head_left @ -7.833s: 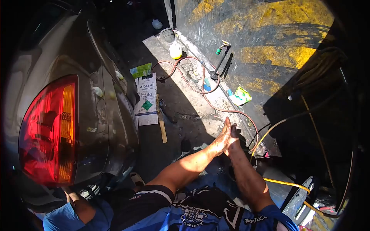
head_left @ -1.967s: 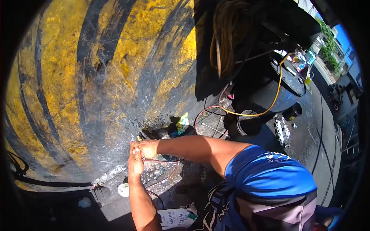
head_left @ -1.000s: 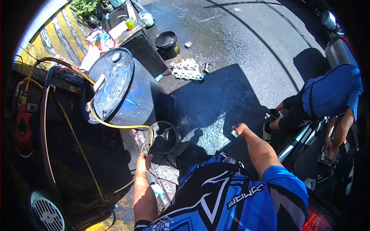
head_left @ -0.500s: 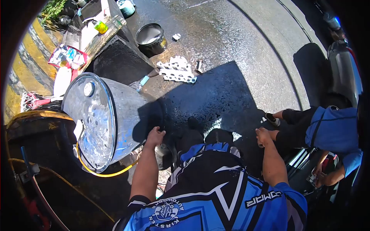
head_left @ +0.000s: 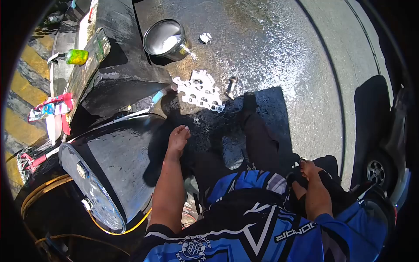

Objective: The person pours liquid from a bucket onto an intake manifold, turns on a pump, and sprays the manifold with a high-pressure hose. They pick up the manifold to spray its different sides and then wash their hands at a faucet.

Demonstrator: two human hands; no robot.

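Observation:
My left hand [head_left: 178, 139] hangs in front of me beside a dark plastic drum [head_left: 126, 153], with its fingers loosely bent, apart and holding nothing. My right hand [head_left: 308, 168] is low at my right side, its fingers curled in; whatever they may hold is hidden. Ahead on the wet ground lies a pale metal engine casting [head_left: 201, 92] with rows of round holes. A small metal part [head_left: 231, 87] lies to its right, and another small pale piece [head_left: 205, 38] lies farther off. Neither hand touches these parts.
A black bucket [head_left: 165, 39] with whitish liquid stands ahead. To the left are a dark slanted bin [head_left: 126, 87], a yellow-green bottle [head_left: 77, 56] and a yellow hose [head_left: 118, 232]. A co-worker in blue [head_left: 371, 218] is close at my right; a car wheel [head_left: 376, 172] lies beyond.
My view has moved toward the engine casting and bucket, and one leg now reaches forward. My left hand is higher in view; my right hand sits slightly lower. The drum now appears lower left.

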